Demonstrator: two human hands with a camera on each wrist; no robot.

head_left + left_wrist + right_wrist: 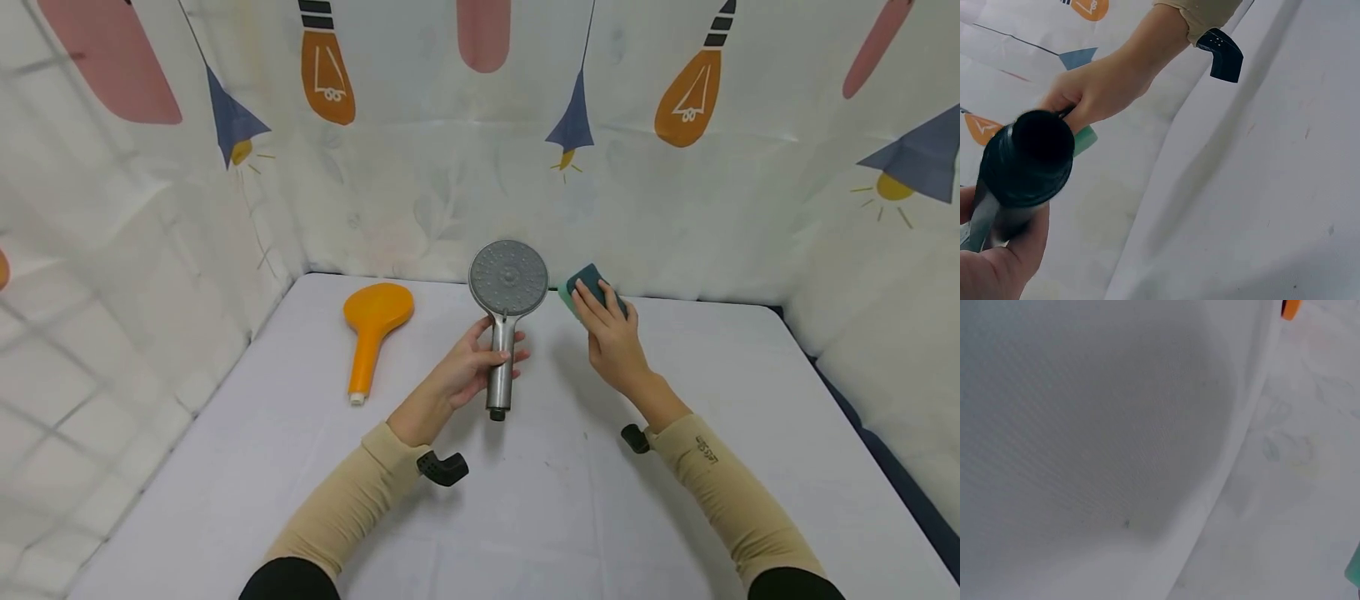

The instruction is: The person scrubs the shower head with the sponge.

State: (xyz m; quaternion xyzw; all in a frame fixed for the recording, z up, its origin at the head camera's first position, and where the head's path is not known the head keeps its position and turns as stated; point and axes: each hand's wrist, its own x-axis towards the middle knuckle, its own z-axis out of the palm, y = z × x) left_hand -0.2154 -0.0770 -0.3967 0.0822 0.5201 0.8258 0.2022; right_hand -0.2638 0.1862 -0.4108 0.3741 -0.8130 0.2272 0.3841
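A silver shower head (508,279) is held upright above the table, its grey nozzle face toward the head camera. My left hand (468,367) grips it round the handle (500,367). In the left wrist view the dark threaded end (1029,156) of the handle points at the camera, with left fingers (1029,250) behind it. To the right of the shower head, my right hand (617,337) holds a green sponge with a dark scouring side (588,279), fingers laid over the dark side. Only a green corner of the sponge (1354,569) shows in the right wrist view.
An orange shower head (378,308) with a white end lies on the table at the left. White cloth covers the table (525,517). A printed curtain (435,183) hangs behind its far edge and along both sides.
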